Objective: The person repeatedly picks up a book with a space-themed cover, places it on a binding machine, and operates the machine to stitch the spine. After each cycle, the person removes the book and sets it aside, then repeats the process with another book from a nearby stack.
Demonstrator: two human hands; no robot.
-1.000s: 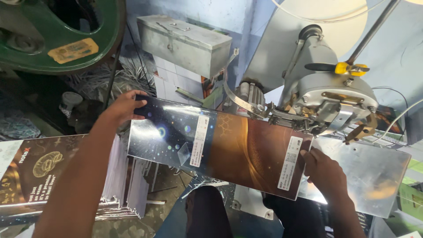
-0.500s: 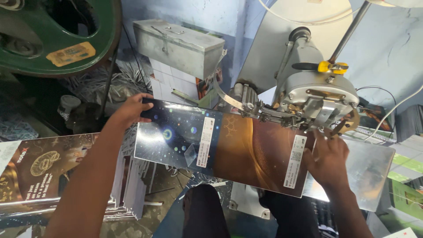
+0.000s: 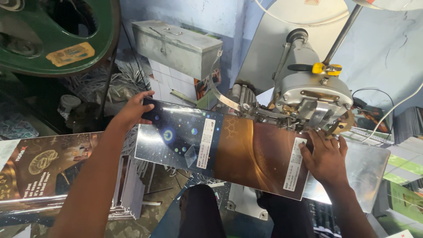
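I hold a long glossy printed sheet (image 3: 229, 147), dark blue at its left end and brown at its right, with two white label strips. My left hand (image 3: 132, 110) grips the sheet's upper left corner. My right hand (image 3: 325, 158) presses flat on its right end, just below the grey metal machine head (image 3: 313, 94). The sheet's top edge runs under the machine head's mechanism, and the sheet lies level across a shiny metal plate (image 3: 365, 169).
A stack of similar printed sheets (image 3: 48, 172) lies at the left. A grey metal box (image 3: 178, 46) stands behind, a large green wheel (image 3: 61, 39) at the top left. Green-and-white printed sheets (image 3: 403, 185) lie at the right. My knees (image 3: 202, 211) are below.
Both hands and the sheet stayed together at the machine; the sheet shifted slightly to the right under the machine head. The view moved a little.
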